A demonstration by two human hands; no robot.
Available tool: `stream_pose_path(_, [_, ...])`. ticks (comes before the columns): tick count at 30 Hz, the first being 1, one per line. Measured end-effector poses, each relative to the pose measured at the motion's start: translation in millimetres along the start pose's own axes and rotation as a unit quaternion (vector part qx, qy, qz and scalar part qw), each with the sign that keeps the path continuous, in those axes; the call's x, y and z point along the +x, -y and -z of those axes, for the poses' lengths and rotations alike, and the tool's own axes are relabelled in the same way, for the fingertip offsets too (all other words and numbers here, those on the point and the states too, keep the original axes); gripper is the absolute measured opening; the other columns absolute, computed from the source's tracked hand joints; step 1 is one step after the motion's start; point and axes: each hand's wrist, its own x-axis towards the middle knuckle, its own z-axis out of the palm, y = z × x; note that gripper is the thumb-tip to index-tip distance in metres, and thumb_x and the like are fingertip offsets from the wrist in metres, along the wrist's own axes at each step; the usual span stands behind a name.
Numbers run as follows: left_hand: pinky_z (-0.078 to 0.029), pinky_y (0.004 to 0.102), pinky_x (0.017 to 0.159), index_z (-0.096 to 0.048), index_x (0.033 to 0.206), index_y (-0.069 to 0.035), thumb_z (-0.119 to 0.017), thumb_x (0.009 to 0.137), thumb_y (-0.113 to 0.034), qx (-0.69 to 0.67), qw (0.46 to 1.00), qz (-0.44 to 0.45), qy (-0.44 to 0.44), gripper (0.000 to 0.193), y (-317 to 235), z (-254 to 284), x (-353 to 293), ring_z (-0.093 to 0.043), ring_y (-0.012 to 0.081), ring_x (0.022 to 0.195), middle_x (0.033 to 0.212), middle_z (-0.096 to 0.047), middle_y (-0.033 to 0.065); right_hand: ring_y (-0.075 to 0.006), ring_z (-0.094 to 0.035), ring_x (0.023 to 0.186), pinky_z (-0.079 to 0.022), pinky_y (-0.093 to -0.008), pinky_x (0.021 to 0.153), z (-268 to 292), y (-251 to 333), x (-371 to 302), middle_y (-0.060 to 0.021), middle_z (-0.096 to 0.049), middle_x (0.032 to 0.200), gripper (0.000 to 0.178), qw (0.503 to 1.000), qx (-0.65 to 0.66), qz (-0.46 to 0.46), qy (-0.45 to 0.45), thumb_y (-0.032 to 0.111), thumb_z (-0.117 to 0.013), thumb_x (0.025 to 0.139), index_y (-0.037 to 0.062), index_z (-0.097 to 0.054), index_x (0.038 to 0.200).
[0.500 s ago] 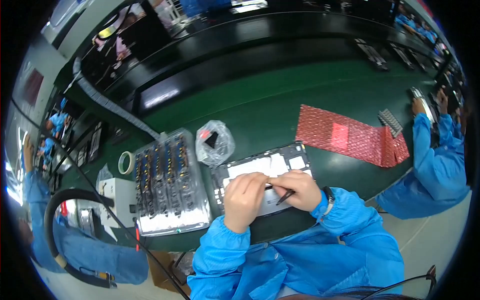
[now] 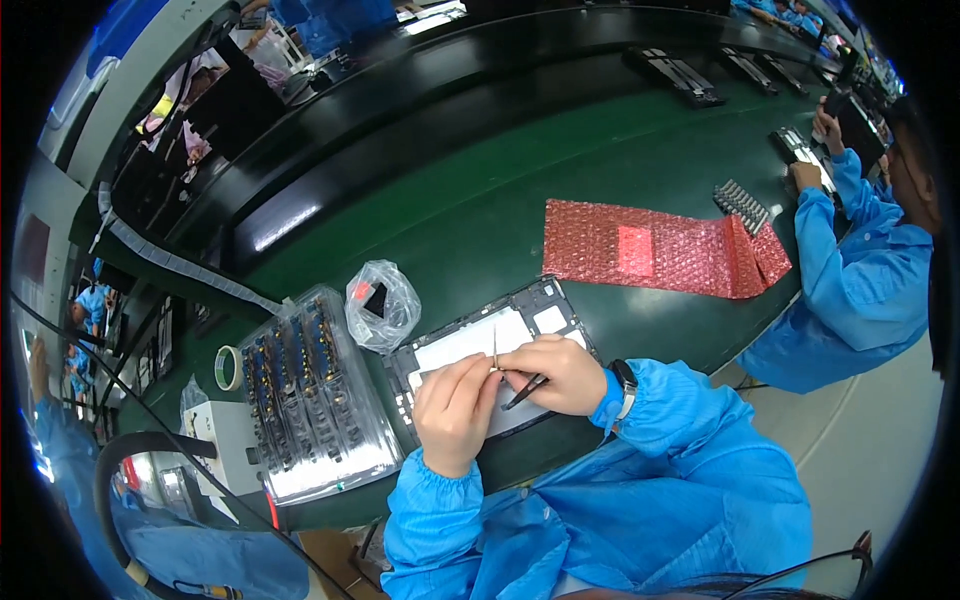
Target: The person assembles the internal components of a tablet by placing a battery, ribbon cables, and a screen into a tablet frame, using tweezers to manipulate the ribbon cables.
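Observation:
An open tablet chassis with a white inner panel lies on the green bench in front of me. My left hand rests on its lower left part, fingers curled and pinching at a small piece near the centre. My right hand holds thin metal tweezers pointing up over the panel, with a dark pen-like tool tucked under the fingers. Both hands meet over the middle of the chassis and hide its lower half.
A clear tray of small parts sits at my left, with a tape roll and a white box beyond it. A crumpled plastic bag lies behind the chassis. Red bubble wrap lies to the right, near a co-worker's sleeve.
The tweezers now stand more upright over the panel; both hands stay together over the chassis with barely any shift.

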Motion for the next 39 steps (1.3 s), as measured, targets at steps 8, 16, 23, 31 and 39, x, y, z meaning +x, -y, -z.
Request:
stream_pose_path(8, [-0.046, 0.031, 0.061, -0.064, 0.082, -0.004, -0.069, 0.066, -0.005, 0.005, 1.0, 0.018, 0.008, 0.017, 2, -1, -2, -0.059, 0.0221, 0.069, 0.083, -0.063, 0.0058, -0.025, -0.058, 0.061, -0.044, -0.0315, 0.062, -3, -1, -1, -0.0075, -0.062, 0.074, 0.023, 0.999, -0.03, 0.023, -0.016, 0.006, -0.065, 0.071, 0.006, -0.062, 0.094])
stream_pose_path(16, [-0.045, 0.0305, 0.06, -0.064, 0.085, -0.006, -0.068, 0.065, -0.005, 0.044, 0.999, -0.023, 0.01, 0.02, 3, -2, 0, -0.059, 0.0196, 0.069, 0.083, -0.063, 0.0043, -0.0248, -0.055, 0.06, -0.042, -0.0336, 0.059, 0, -2, -2, -0.0066, -0.057, 0.068, 0.024, 0.998, -0.05, 0.042, -0.007, 0.006, -0.061, 0.072, 0.0056, -0.06, 0.096])
stream_pose_path(23, [-0.045, 0.0306, 0.06, -0.063, 0.082, -0.006, -0.068, 0.062, -0.005, 0.093, 0.995, -0.044, -0.002, 0.021, -3, 3, -5, -0.059, 0.0195, 0.067, 0.079, -0.063, 0.0035, -0.0257, -0.057, 0.063, -0.043, -0.0331, 0.06, -5, 5, -2, -0.0084, -0.058, 0.07, 0.023, 0.998, -0.033, 0.051, 0.003, 0.005, -0.061, 0.072, 0.0044, -0.06, 0.095])
stream_pose_path(31, [-0.044, 0.0281, 0.052, -0.062, 0.082, -0.007, -0.068, 0.059, -0.002, 0.189, 0.976, 0.016, -0.11, 0.024, -13, 59, -33, -0.058, 0.0194, 0.061, 0.08, -0.064, 0.0061, -0.0246, -0.059, 0.064, -0.044, -0.0327, 0.062, 0, 12, -3, -0.0083, -0.06, 0.07, 0.027, 0.997, -0.033, 0.049, 0.042, 0.0, -0.061, 0.07, 0.0054, -0.062, 0.096])
stream_pose_path(39, [-0.047, 0.0332, 0.059, -0.061, 0.085, -0.003, -0.061, 0.07, 0.003, 0.446, 0.82, 0.341, -0.112, 0.015, -5, 176, -205, -0.058, 0.0257, 0.071, 0.084, -0.061, 0.0104, -0.0273, -0.056, 0.062, -0.044, -0.0331, 0.06, -2, 14, -2, -0.0117, -0.06, 0.07, 0.025, 1.0, -0.009, 0.024, 0.012, -0.001, -0.062, 0.07, 0.0036, -0.063, 0.095])
